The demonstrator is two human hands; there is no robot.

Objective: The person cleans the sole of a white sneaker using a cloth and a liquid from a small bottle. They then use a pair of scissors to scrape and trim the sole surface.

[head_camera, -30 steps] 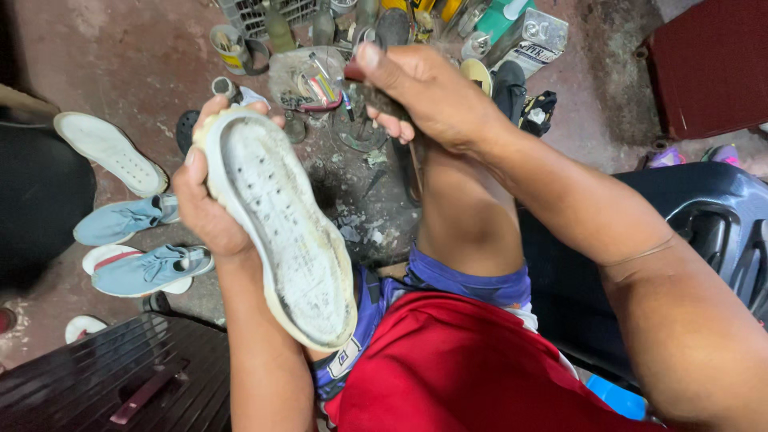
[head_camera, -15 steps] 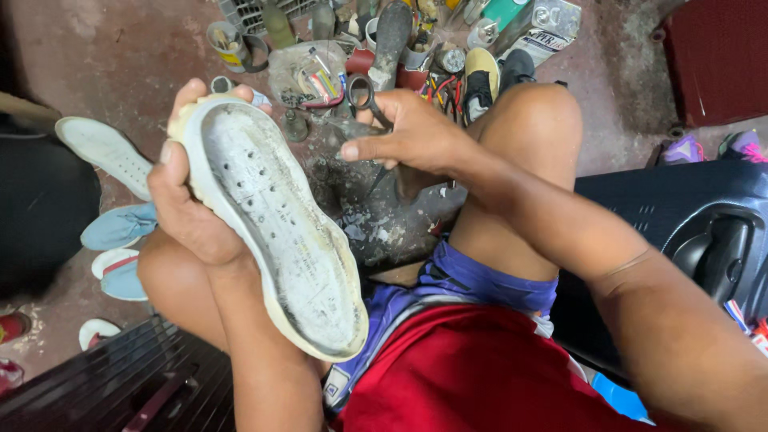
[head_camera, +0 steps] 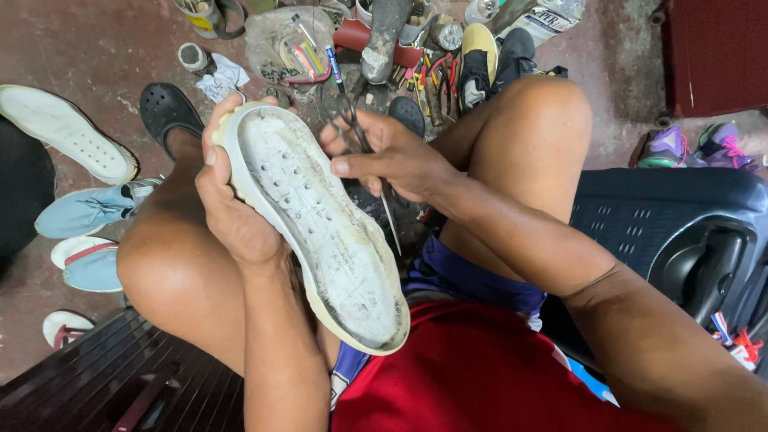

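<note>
My left hand [head_camera: 232,208] grips a worn white shoe sole [head_camera: 320,224] by its left edge, holding it tilted over my lap with its dirty inner face up. My right hand [head_camera: 384,152] holds a pair of dark scissors [head_camera: 364,148]; the thin blades point down beside the sole's right edge. Both my bare knees rise on either side of the sole.
A cluttered heap of tools, cans, pens and shoe parts [head_camera: 384,40] lies on the floor ahead. Light blue sneakers [head_camera: 80,212] and a white sole [head_camera: 64,132] sit at the left, a black clog [head_camera: 164,108] nearby. A dark plastic chair [head_camera: 680,232] stands at the right.
My right hand came down from the tool heap with the scissors and now sits beside the sole. The sole shifted right and lower, and my left knee rose into view.
</note>
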